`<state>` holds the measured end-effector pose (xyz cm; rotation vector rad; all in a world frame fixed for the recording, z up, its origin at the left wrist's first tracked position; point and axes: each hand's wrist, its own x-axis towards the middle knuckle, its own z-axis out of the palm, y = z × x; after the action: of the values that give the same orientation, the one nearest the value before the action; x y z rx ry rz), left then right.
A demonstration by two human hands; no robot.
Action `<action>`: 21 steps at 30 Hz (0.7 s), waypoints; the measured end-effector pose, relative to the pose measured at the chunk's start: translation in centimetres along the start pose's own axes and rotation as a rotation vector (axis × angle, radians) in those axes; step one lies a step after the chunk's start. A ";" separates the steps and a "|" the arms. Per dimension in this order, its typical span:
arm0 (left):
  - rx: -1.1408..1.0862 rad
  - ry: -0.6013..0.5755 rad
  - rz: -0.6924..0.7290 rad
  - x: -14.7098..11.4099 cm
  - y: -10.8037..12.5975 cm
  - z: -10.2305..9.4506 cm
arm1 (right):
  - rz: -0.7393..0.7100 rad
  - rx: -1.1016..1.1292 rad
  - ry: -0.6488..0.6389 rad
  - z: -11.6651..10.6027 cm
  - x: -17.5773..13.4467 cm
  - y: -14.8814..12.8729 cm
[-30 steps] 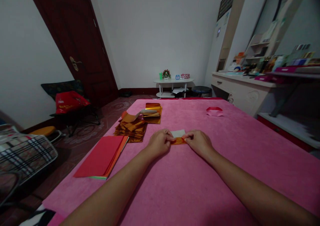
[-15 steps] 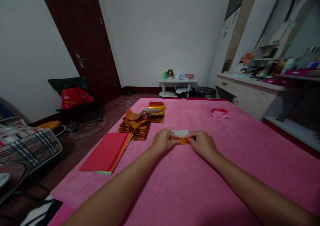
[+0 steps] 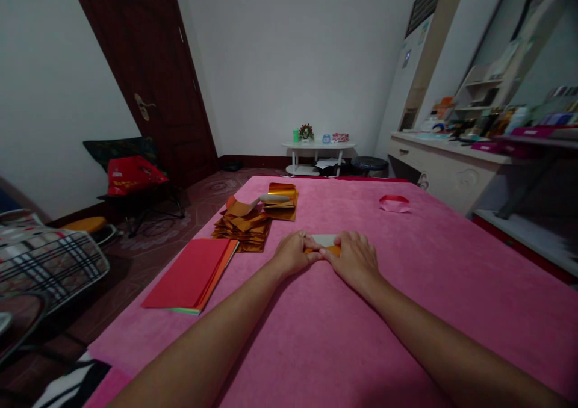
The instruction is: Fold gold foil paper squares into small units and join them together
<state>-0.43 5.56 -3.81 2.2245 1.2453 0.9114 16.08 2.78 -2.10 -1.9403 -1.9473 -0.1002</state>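
1. small paper (image 3: 326, 239), pale side up, gold strip showing along its 6 o'clock edge; lies on the pink cloth (image 3: 316, 342), between both hands.
2. left hand (image 3: 294, 253) at the paper's 9 o'clock end, fingers bent close together on it; cannot tell whether they pinch.
3. right hand (image 3: 354, 257) at 3 o'clock, fingers side by side over the paper, grip beneath hidden; thumb tips about meet at 6.
4. from the paper: ragged gold stack (image 3: 244, 231) at 10, smaller gold stack (image 3: 284, 212) at 11.
5. red sheets (image 3: 189, 272) at 8; red-and-pink band (image 3: 394, 206) at 2.
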 end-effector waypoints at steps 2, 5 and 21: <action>-0.014 0.005 0.001 0.0 -0.2 0.1 | -0.003 0.005 -0.002 0.0 -0.1 0.4; -0.013 -0.005 0.001 0.0 -0.5 0.2 | -0.015 0.019 -0.015 0.0 0.0 1.3; 0.123 -0.059 -0.018 0.0 0.0 0.1 | -0.695 0.169 0.070 -1.5 -1.0 3.6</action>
<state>-0.42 5.53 -3.88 2.3133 1.3250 0.7759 19.92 1.49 -1.78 -1.0741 -2.4001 -0.1790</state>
